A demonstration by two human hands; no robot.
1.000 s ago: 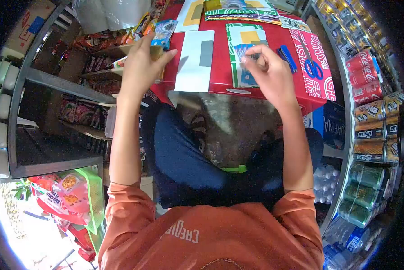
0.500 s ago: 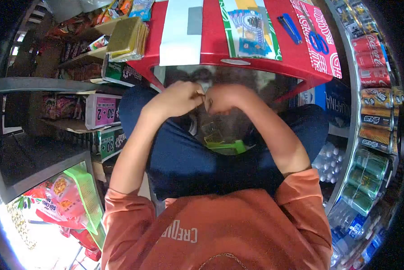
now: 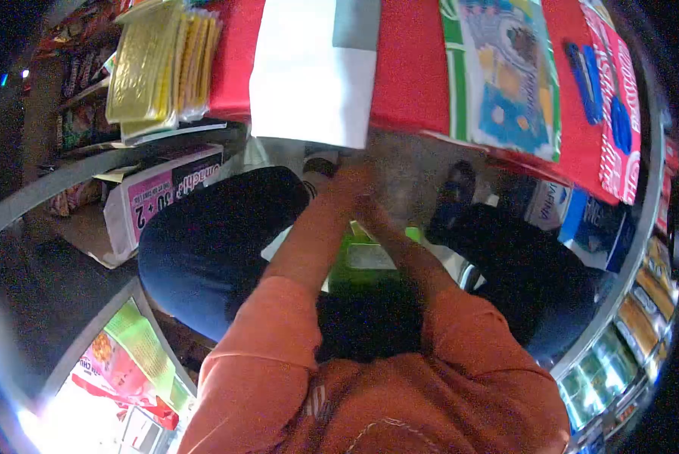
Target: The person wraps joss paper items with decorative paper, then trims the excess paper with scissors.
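Note:
My left hand (image 3: 353, 180) reaches down between my knees, just under the front edge of the red table (image 3: 407, 83). Close beside it, my right hand (image 3: 367, 215) extends toward the same spot, partly behind the left forearm. Shadow and blur obscure the fingers of both, so whatever they hold or touch cannot be made out. Below them shows a bright green plastic item (image 3: 347, 268). Overhanging the table edge above the hands is a white sheet (image 3: 309, 91) with a grey patch.
A stack of yellow packets (image 3: 146, 72) sits at the table's left. Blue patterned packs (image 3: 509, 91), a blue pen (image 3: 581, 83) and blue-handled scissors (image 3: 621, 125) lie at right. A pink-and-white carton (image 3: 154, 197) stands left, a blue-and-white box (image 3: 593, 223) right. Wrapped drinks (image 3: 600, 386) line the right.
Both hands have gone from meeting in front of the table to lower, darker space between my knees. The view has tilted and moved closer to the table; more of the green item shows.

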